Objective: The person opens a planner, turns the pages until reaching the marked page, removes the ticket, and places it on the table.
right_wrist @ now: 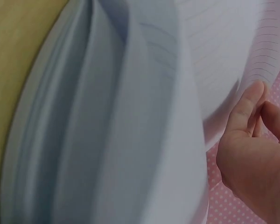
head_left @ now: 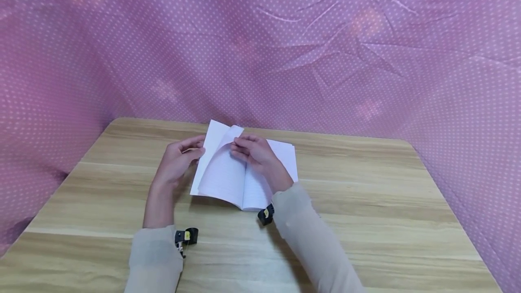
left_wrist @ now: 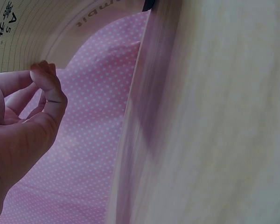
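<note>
An open notebook [head_left: 224, 173] with lined white pages lies on the table, its left side raised off the wood. At its left edge my left hand [head_left: 179, 159] pinches the raised cover between thumb and fingers; the left wrist view shows the tan cover [left_wrist: 18, 37] with printed lettering in that grip. My right hand [head_left: 256, 153] is over the middle of the notebook, pinching the upper edge of a single lined page [right_wrist: 266, 51], which curves up. In the right wrist view, several loose pages [right_wrist: 116, 130] fan out close to the camera.
The notebook is on a light wooden table [head_left: 378, 202] with rounded far corners. Pink dotted cloth [head_left: 260, 49] hangs behind and along both sides. A small black wrist camera [head_left: 266, 215] sits at the right cuff, another wrist camera [head_left: 187, 236] at the left.
</note>
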Demonstrator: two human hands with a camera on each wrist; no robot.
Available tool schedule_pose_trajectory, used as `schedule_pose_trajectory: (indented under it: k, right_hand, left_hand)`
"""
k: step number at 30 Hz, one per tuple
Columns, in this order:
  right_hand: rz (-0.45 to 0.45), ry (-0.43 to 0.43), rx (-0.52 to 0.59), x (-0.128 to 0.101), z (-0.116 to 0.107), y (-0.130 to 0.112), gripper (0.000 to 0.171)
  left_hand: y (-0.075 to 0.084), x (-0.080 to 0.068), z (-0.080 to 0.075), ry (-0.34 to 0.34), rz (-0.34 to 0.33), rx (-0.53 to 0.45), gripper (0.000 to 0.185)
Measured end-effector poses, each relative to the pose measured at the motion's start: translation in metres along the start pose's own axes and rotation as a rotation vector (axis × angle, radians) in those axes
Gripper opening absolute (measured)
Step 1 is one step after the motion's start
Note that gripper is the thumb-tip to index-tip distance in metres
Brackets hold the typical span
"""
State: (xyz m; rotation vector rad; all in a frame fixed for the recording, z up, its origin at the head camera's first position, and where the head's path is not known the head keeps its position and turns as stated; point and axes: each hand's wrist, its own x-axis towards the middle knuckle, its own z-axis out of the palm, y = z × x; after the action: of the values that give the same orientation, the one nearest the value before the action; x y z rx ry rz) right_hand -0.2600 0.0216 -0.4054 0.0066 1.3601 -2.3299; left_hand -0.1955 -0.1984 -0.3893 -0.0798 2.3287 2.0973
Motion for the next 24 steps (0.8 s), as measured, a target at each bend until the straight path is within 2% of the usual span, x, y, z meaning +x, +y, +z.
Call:
schedule_pose_trajectory:
  k: [10,14,17,24]
  right_hand:
    - [0.031,0.020,0.015,0.006,0.008,0.006,0.015]
    - [0.031,0.018,0.011,0.007,0.011,0.007,0.009]
    - [0.022,0.029,0.004,0.007,0.015,0.007,0.004]
    - [-0.023,0.055,0.003,0.007,0.025,0.008,0.004]
  left_hand:
    - [0.000,0.001,0.001,0.009,-0.027,0.018,0.041]
    - [0.001,-0.001,0.000,0.011,-0.032,0.006,0.044]
    - [0.003,-0.002,0.000,0.013,-0.035,-0.006,0.046]
    - [0.003,-0.002,0.000,0.013,-0.031,-0.022,0.049]
